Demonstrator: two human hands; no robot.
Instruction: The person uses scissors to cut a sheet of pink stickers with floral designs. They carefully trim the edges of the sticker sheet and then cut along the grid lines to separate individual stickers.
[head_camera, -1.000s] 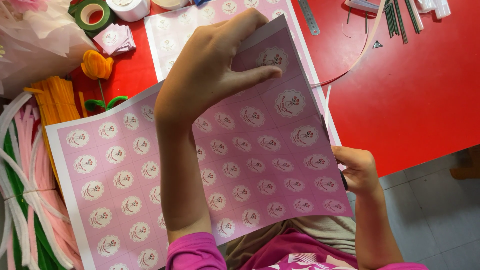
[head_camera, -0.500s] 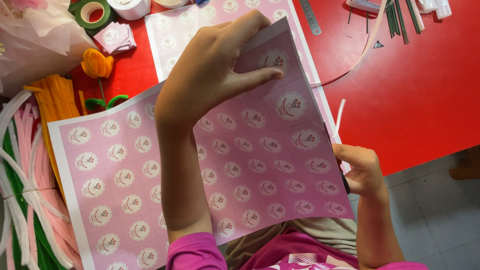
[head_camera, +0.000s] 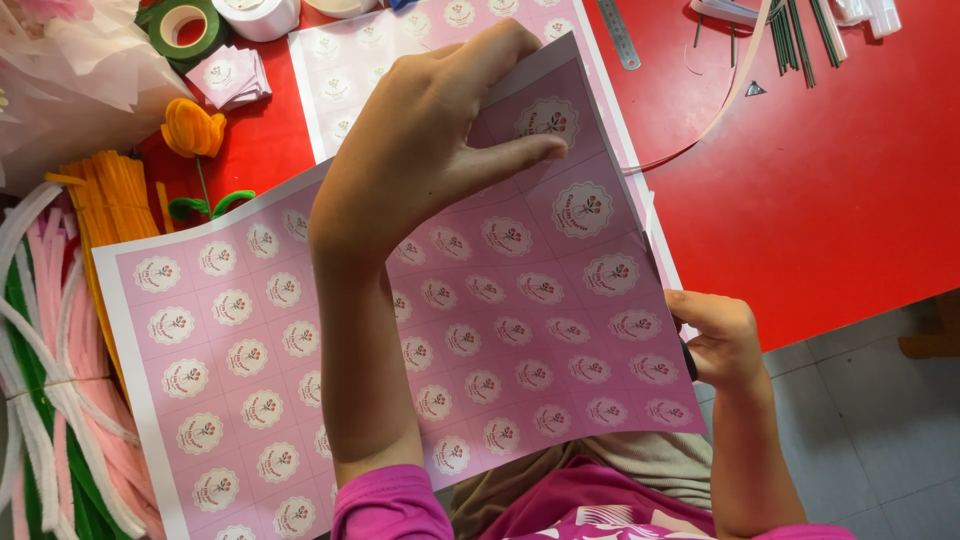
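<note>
The right hand (head_camera: 722, 340) has crept slightly up the pink sticker sheet (head_camera: 300, 350), gripping its three o'clock edge; the left hand (head_camera: 425, 150) pinches the twelve o'clock corner above the red surface (head_camera: 830, 180).

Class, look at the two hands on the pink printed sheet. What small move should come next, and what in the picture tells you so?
Probably advancing the right hand a little farther up the sheet's right edge. The left hand pinches the far top of the pink sheet, holding it raised, while the right hand grips a dark tool, likely scissors, at the lower right margin, where a thin white strip already hangs apart.
</note>
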